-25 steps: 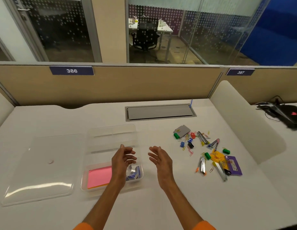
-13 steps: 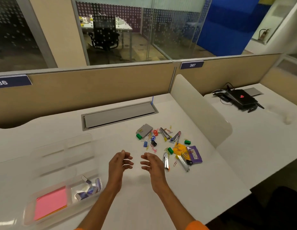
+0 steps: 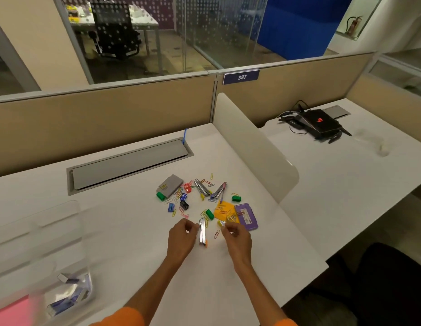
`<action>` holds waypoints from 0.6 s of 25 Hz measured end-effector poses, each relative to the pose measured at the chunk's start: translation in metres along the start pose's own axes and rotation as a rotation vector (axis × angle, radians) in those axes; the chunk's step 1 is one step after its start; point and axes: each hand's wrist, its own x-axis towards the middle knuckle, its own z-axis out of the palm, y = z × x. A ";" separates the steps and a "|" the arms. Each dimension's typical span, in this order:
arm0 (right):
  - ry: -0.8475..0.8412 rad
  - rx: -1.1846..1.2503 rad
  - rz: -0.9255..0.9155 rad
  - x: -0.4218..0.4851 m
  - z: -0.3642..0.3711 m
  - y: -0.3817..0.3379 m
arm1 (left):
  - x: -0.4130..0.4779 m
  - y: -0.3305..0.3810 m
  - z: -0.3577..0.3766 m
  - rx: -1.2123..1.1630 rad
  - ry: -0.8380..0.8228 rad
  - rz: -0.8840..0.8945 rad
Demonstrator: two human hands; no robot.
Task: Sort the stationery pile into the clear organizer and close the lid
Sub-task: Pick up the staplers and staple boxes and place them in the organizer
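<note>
Sorting is only just getting going, by my reading. The organizer (image 3: pixel 59 220), blurred at the lower left edge, is holding pink notes (image 3: pixel 9 309) in one compartment and a few small staple boxes (image 3: pixel 68 292) in the next. Its far compartments are showing nothing I can make out. The lid is lying outside the view, so closing is waiting until last. Nearly all of the pile (image 3: pixel 204 201) is sitting loose on the desk (image 3: pixel 287 255), well apart from the organizer and to its right.

Both hands are working at the pile's near edge. The left hand (image 3: pixel 181 238) is curling its fingers against a stapler (image 3: pixel 202 234); whether it is gripping it I cannot tell. The right hand (image 3: pixel 236 236) is bunching its fingertips over a yellow-ended piece (image 3: pixel 220 223), and a true pinch is not showing clearly either.

The pile is holding:
- what look like four staplers
- three green blocks (image 3: pixel 160 196)
- two blue blocks (image 3: pixel 171 207)
- one black block (image 3: pixel 184 205)
- one red block (image 3: pixel 187 187)
- one grey box (image 3: pixel 169 185)
- one purple box (image 3: pixel 246 216)
- one orange pad (image 3: pixel 224 209)
- paper clips (image 3: pixel 210 184), lying too small and too scattered for counting
</note>
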 end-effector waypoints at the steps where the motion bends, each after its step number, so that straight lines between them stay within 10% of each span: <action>1: 0.013 -0.066 -0.024 0.008 -0.005 0.003 | 0.003 0.001 0.007 0.063 0.012 0.021; 15: 0.079 -0.994 -0.402 0.053 -0.002 0.025 | 0.019 0.005 0.048 0.530 0.028 -0.043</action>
